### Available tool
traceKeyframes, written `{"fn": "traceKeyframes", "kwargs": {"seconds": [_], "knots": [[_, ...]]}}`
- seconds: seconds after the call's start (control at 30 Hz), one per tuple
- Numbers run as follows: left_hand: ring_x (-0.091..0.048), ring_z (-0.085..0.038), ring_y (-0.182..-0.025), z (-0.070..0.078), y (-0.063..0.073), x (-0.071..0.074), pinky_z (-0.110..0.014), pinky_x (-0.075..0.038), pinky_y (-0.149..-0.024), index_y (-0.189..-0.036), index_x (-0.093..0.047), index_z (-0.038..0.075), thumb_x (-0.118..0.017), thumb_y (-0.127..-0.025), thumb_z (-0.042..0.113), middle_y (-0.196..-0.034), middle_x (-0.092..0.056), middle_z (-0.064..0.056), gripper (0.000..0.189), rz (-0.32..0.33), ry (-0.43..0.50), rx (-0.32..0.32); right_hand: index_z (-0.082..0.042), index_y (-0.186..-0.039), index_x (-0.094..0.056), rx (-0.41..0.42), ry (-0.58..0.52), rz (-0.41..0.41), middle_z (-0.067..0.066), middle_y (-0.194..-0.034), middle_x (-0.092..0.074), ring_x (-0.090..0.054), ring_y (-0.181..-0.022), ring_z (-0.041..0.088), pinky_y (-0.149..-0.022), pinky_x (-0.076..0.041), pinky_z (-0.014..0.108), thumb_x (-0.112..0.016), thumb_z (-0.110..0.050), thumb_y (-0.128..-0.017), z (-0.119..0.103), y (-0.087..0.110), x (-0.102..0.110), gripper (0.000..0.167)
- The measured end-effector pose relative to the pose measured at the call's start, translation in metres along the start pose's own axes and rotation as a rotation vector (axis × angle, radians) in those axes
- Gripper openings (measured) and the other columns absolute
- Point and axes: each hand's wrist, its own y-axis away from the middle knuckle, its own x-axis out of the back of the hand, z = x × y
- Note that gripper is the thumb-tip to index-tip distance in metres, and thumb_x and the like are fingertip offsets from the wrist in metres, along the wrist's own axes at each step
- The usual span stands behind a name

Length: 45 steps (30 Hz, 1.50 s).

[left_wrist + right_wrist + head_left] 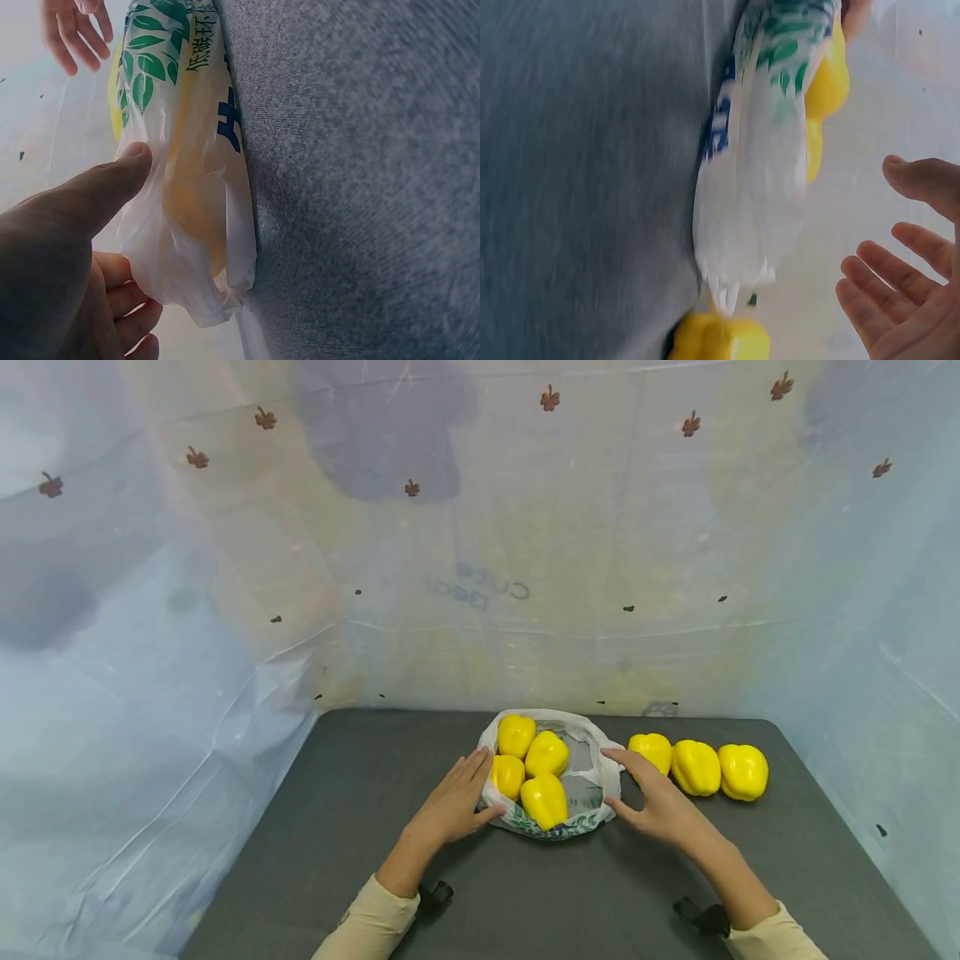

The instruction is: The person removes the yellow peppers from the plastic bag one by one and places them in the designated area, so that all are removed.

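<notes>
A white plastic bag (611, 785) with green leaf print stands on the dark table, its mouth spread open upward. Several yellow bell peppers (547, 753) lie inside, toward its left half. My left hand (453, 797) rests against the bag's left side with fingers extended; in the left wrist view its thumb (112, 180) lies by the plastic. At the bag's right side is my right hand (663, 802), thumb and fingers spread, holding nothing. The right wrist view shows these fingers (892, 277) apart from the bag.
Three more yellow bell peppers (696, 767) sit in a row on the table (337, 827), right of the bag and just beyond my right hand. A pale printed sheet (480, 527) hangs behind the table and along both sides.
</notes>
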Motion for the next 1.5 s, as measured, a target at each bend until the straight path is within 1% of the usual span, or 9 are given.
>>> {"fn": "traceKeyframes", "kwargs": {"seconds": [0.1, 0.2, 0.27, 0.43, 0.67, 0.8, 1.07, 1.33, 1.5], "knots": [[-0.018, -0.031, -0.165, 0.000, 0.000, 0.000, -0.048, -0.017, -0.135, -0.171, -0.019, 0.002, -0.063, -0.105, 0.056, -0.179, -0.016, -0.015, 0.096, 0.000, -0.004, 0.002, 0.000, -0.151, -0.054, 0.019, -0.020, -0.002, 0.019, -0.148, -0.061, -0.057, -0.136, 0.048, -0.106, -0.050, 0.069, -0.091, -0.003, -0.085, -0.007, -0.003, -0.007, 0.075], [-0.017, -0.030, -0.166, 0.000, 0.000, 0.000, -0.048, -0.016, -0.135, -0.171, -0.019, 0.002, -0.063, -0.105, 0.057, -0.179, -0.016, -0.014, 0.096, -0.003, -0.009, 0.005, -0.001, -0.150, -0.055, 0.021, -0.032, -0.010, 0.018, -0.146, -0.062, -0.059, -0.134, 0.045, -0.105, -0.053, 0.067, -0.089, -0.004, -0.087, -0.014, -0.006, -0.014, 0.072], [-0.017, -0.030, -0.166, 0.000, 0.000, -0.001, -0.048, -0.016, -0.135, -0.171, -0.019, 0.002, -0.062, -0.106, 0.057, -0.179, -0.016, -0.014, 0.096, -0.004, -0.014, 0.005, -0.002, -0.151, -0.055, 0.015, -0.035, -0.019, 0.018, -0.145, -0.062, -0.061, -0.132, 0.042, -0.103, -0.055, 0.064, -0.088, -0.005, -0.089, -0.018, -0.009, -0.019, 0.070], [-0.018, -0.030, -0.166, 0.000, 0.000, -0.002, -0.048, -0.016, -0.135, -0.171, -0.019, 0.002, -0.062, -0.106, 0.057, -0.179, -0.016, -0.015, 0.095, 0.000, -0.022, 0.000, -0.003, -0.151, -0.055, -0.001, -0.039, -0.056, 0.017, -0.146, -0.062, -0.061, -0.132, 0.039, -0.102, -0.058, 0.059, -0.086, -0.009, -0.092, -0.026, -0.012, -0.032, 0.067], [-0.018, -0.030, -0.165, -0.001, -0.001, -0.002, -0.048, -0.017, -0.135, -0.171, -0.020, 0.001, -0.062, -0.106, 0.057, -0.179, -0.017, -0.015, 0.096, 0.005, -0.022, -0.009, -0.002, -0.150, -0.056, -0.054, -0.059, -0.104, 0.016, -0.148, -0.060, -0.060, -0.135, 0.038, -0.105, -0.057, 0.056, -0.086, -0.015, -0.094, -0.031, -0.016, -0.045, 0.065], [-0.018, -0.030, -0.165, -0.001, -0.001, -0.002, -0.048, -0.016, -0.135, -0.171, -0.020, 0.001, -0.062, -0.106, 0.057, -0.179, -0.017, -0.015, 0.096, 0.003, -0.018, -0.008, -0.003, -0.151, -0.057, -0.086, -0.058, -0.131, 0.015, -0.150, -0.060, -0.060, -0.136, 0.037, -0.107, -0.056, 0.056, -0.086, -0.019, -0.095, -0.032, -0.018, -0.049, 0.066], [-0.018, -0.030, -0.166, -0.002, -0.001, -0.002, -0.048, -0.016, -0.135, -0.171, -0.019, 0.002, -0.062, -0.106, 0.058, -0.179, -0.016, -0.015, 0.096, 0.003, -0.018, -0.010, -0.005, -0.156, -0.051, -0.125, -0.071, -0.196, 0.016, -0.154, -0.056, -0.062, -0.132, 0.035, -0.103, -0.059, 0.054, -0.084, -0.022, -0.097, -0.033, -0.019, -0.053, 0.070], [-0.019, -0.031, -0.165, -0.001, -0.001, -0.002, -0.049, -0.018, -0.135, -0.171, -0.021, 0.001, -0.064, -0.105, 0.056, -0.178, -0.018, -0.016, 0.096, 0.011, -0.019, -0.012, -0.007, -0.158, -0.048, -0.108, -0.086, -0.245, 0.015, -0.154, -0.055, -0.063, -0.130, 0.034, -0.101, -0.060, 0.052, -0.085, -0.022, -0.096, -0.032, -0.017, -0.055, 0.074], [-0.018, -0.030, -0.165, 0.000, -0.001, -0.002, -0.048, -0.017, -0.135, -0.171, -0.020, 0.002, -0.063, -0.105, 0.057, -0.179, -0.017, -0.015, 0.096, 0.003, -0.016, -0.007, -0.007, -0.160, -0.045, -0.104, -0.096, -0.276, 0.015, -0.152, -0.055, -0.065, -0.125, 0.035, -0.098, -0.061, 0.051, -0.086, -0.023, -0.095, -0.032, -0.016, -0.056, 0.078]]}}
